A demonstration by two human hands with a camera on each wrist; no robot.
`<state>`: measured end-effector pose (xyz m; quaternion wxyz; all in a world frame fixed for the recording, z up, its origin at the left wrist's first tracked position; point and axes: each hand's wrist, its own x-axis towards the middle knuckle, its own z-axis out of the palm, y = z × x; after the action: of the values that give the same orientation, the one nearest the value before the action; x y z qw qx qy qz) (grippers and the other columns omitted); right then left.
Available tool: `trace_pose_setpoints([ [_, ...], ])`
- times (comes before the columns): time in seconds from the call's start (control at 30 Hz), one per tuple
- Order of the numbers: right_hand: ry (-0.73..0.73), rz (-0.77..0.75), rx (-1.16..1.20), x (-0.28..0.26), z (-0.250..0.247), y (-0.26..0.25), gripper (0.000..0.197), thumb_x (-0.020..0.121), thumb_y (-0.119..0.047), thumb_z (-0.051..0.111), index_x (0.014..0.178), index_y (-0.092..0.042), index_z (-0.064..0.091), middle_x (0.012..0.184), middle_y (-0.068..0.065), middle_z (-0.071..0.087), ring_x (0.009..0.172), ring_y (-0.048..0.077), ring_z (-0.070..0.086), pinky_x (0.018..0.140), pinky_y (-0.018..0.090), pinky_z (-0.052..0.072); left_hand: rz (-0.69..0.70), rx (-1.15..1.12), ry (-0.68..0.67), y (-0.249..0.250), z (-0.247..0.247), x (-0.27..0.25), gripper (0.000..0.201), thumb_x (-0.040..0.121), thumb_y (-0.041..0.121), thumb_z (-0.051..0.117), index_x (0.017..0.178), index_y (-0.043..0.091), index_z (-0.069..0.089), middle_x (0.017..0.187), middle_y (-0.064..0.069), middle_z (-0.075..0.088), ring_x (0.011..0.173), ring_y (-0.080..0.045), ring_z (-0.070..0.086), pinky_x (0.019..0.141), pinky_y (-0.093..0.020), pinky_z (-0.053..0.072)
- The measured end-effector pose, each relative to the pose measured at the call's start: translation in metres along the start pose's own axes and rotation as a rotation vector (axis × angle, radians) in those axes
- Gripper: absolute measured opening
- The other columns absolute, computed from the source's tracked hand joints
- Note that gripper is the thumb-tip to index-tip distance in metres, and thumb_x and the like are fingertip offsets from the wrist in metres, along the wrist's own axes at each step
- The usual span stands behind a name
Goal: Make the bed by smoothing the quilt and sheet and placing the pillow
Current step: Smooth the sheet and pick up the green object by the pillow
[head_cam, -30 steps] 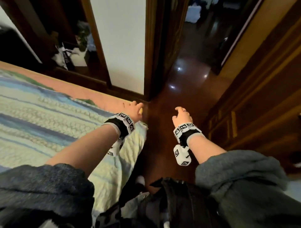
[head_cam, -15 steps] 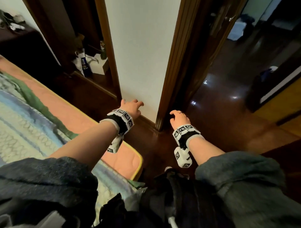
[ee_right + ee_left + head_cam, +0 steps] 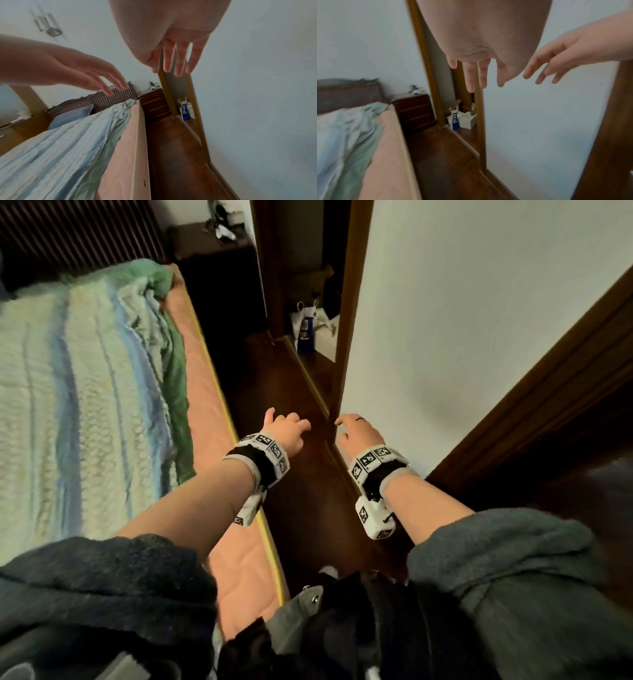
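A knitted quilt (image 3: pixel 85 392) striped cream, blue and green covers the bed on the left, with a green sheet (image 3: pixel 176 368) showing along its right edge and bunched at the far corner. Bare pink mattress (image 3: pixel 209 405) runs beside it. A blue pillow (image 3: pixel 72 117) lies by the dark headboard. My left hand (image 3: pixel 286 429) hovers over the floor just right of the mattress edge, fingers loose and empty. My right hand (image 3: pixel 356 433) hangs beside it near the wall, also relaxed and holding nothing.
A narrow strip of dark wooden floor (image 3: pixel 298 508) runs between bed and white wall (image 3: pixel 479 320). A dark nightstand (image 3: pixel 219 268) stands at the bed's far end. A recess holds a blue bottle (image 3: pixel 305 333) and white bags. A dark door frame (image 3: pixel 534 419) is at right.
The view has swung left from the doorway to look along the bed's right side. Both hands stayed out in front, empty, now over the floor strip beside the mattress.
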<state>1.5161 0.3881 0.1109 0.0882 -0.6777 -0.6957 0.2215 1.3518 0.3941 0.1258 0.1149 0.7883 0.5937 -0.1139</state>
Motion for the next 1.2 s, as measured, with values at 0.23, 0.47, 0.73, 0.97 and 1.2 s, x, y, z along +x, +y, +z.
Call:
trace_pose_setpoints([
  [0.23,-0.087,-0.132,-0.040,0.148,-0.008,-0.018,0.035,0.092,-0.010,0.044,0.124,-0.021,0.054,0.136,0.000,0.051,0.117,0.027,0.054,0.095,0.038,0.045,-0.189,-0.015,-0.063,-0.086,-0.016,0.104,0.044,0.092,0.017,0.042,0.135,0.028,0.044,0.140,-0.005,0.044,0.129,-0.028,0.044,0.120,-0.048,0.003],
  [0.47,-0.075,-0.180,-0.087,0.349,-0.029,-0.075,0.033,0.092,-0.011,0.042,0.122,-0.019,0.054,0.137,0.001,0.049,0.119,0.026,0.052,0.094,0.036,0.044,-0.272,-0.098,-0.041,-0.183,-0.079,0.243,0.044,0.092,0.016,0.044,0.135,0.025,0.044,0.140,-0.007,0.043,0.129,-0.031,0.043,0.119,-0.048,0.003],
  [0.73,-0.210,-0.433,-0.197,0.536,-0.010,-0.153,0.029,0.091,-0.011,0.044,0.114,-0.017,0.061,0.132,0.000,0.053,0.119,0.024,0.052,0.098,0.035,0.040,-0.372,-0.140,-0.080,-0.282,-0.129,0.391,0.049,0.089,0.011,0.046,0.137,0.025,0.043,0.142,-0.007,0.041,0.133,-0.029,0.039,0.118,-0.049,0.003],
  [0.97,-0.299,-0.469,-0.268,0.697,-0.003,-0.239,0.031,0.092,-0.011,0.043,0.116,-0.020,0.060,0.134,0.002,0.051,0.124,0.025,0.049,0.101,0.036,0.038,-0.473,-0.238,0.039,-0.393,-0.168,0.482,0.047,0.089,0.015,0.045,0.134,0.027,0.046,0.139,-0.003,0.046,0.132,-0.029,0.041,0.118,-0.051,0.003],
  [1.2,-0.271,-0.712,-0.216,0.838,0.041,-0.384,0.030,0.090,-0.009,0.043,0.113,-0.016,0.062,0.130,0.001,0.055,0.117,0.024,0.054,0.099,0.035,0.039,-0.629,-0.257,0.053,-0.566,-0.189,0.575,0.047,0.088,0.017,0.046,0.133,0.030,0.047,0.142,-0.002,0.044,0.134,-0.026,0.039,0.118,-0.047,0.011],
])
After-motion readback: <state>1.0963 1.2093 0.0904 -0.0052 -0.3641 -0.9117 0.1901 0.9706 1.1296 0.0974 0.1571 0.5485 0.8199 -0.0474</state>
